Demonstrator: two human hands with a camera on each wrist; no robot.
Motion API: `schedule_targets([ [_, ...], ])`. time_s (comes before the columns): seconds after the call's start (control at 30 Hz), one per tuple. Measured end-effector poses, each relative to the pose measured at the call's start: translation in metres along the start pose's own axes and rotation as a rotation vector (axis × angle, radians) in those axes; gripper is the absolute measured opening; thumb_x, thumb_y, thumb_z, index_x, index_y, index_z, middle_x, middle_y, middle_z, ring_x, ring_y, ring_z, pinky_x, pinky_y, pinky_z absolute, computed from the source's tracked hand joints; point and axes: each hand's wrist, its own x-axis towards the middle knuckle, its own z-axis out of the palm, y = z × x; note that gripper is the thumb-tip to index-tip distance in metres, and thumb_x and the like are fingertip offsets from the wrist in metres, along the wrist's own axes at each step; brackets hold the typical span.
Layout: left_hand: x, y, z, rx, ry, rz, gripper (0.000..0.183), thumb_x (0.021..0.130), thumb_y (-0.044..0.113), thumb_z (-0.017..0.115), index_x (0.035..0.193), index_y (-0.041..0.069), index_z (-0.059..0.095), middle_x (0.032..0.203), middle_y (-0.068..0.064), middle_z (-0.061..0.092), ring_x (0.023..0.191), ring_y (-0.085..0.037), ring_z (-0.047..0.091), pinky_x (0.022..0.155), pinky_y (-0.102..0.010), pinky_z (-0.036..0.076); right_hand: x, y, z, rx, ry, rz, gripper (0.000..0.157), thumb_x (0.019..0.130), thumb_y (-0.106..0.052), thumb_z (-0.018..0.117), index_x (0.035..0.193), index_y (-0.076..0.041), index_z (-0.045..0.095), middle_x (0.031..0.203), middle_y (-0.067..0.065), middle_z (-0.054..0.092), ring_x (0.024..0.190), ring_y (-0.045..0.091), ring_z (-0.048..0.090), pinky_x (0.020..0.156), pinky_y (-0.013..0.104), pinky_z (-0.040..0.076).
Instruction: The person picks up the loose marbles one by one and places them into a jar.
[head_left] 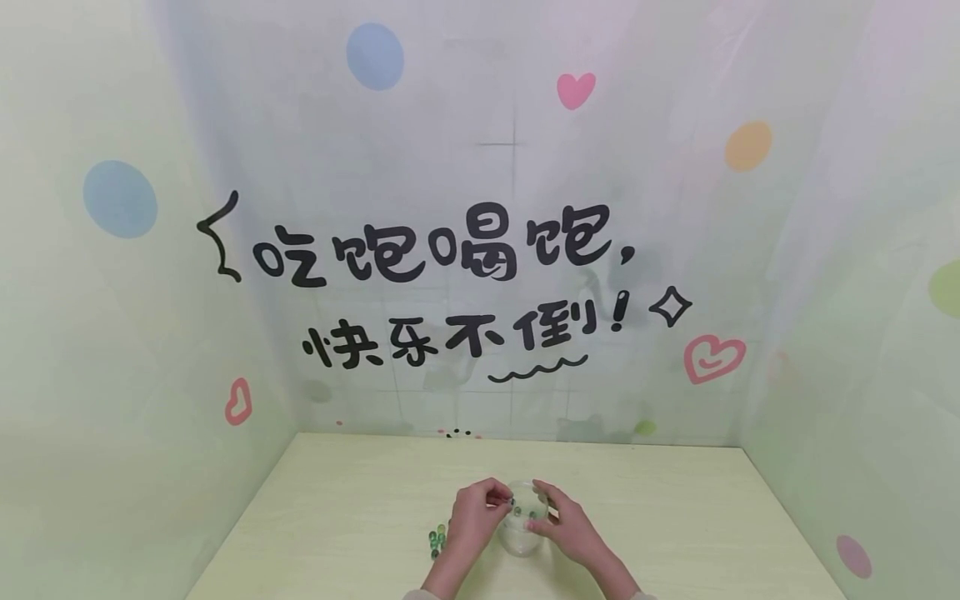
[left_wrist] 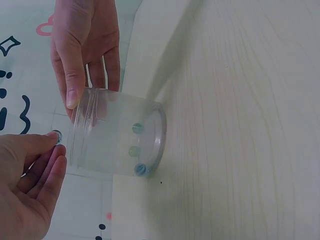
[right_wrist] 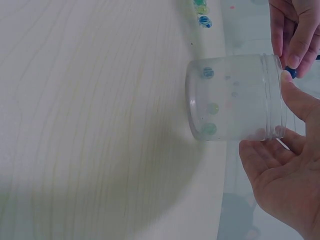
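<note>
The left hand (left_wrist: 30,185) pinched a round blue glass marble (left_wrist: 58,136) beside the clear cylindrical plastic jar (left_wrist: 107,140) the right hand (right_wrist: 282,177) gripped.

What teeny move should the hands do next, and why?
Probably let the pinched marble drop into the clear jar, because the left hand holds it near the jar's rim, the right hand grips the jar, and three other marbles lie inside.

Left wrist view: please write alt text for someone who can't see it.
The left hand pinches a marble at the mouth of a clear jar, held near its rim by the right hand. Three marbles lie at the jar's bottom, above a wood-grained table.
</note>
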Motion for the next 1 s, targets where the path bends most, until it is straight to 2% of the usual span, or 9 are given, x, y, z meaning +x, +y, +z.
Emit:
schedule_targets([
  [0.37,0.0003,-0.0018,0.0010,-0.002,0.000,0.010,0.013,0.079,-0.003,0.076,0.088,0.005,0.071,0.083,-0.003,0.073,0.076,-0.010,0.066,0.068,-0.016,0.057,-0.0011,-0.0019,0.0002,0.006,-0.005,-0.001,0.075,0.090,-0.024,0.073,0.147,0.008,0.036,0.149,0.034,0.040,0.137,0.055,0.037,0.108,0.060,0.043],
  [0.67,0.0008,-0.0015,0.0007,-0.007,0.006,0.005,0.012,0.080,-0.002,0.076,0.088,0.006,0.071,0.085,-0.008,0.074,0.076,-0.010,0.066,0.068,-0.017,0.058,-0.0021,-0.0040,-0.0014,0.013,0.004,-0.013,0.071,0.091,-0.015,0.072,0.147,0.009,0.035,0.147,0.035,0.041,0.136,0.056,0.039,0.106,0.059,0.045],
  [0.83,0.0006,-0.0017,-0.0004,-0.007,0.007,0.001,0.013,0.080,-0.002,0.075,0.089,0.006,0.071,0.087,-0.010,0.074,0.076,-0.011,0.067,0.069,-0.017,0.058,-0.0016,-0.0044,-0.0009,0.003,0.007,-0.006,0.071,0.091,-0.017,0.072,0.147,0.008,0.036,0.148,0.034,0.042,0.136,0.055,0.038,0.107,0.060,0.044],
  [1.0,0.0001,-0.0026,-0.0019,-0.003,0.014,0.001,0.013,0.080,-0.002,0.076,0.089,0.006,0.071,0.086,-0.007,0.074,0.077,-0.011,0.067,0.069,-0.016,0.058,-0.0005,-0.0035,-0.0016,-0.006,0.005,-0.004,0.071,0.091,-0.019,0.072,0.147,0.007,0.037,0.148,0.035,0.041,0.136,0.055,0.038,0.108,0.060,0.043],
])
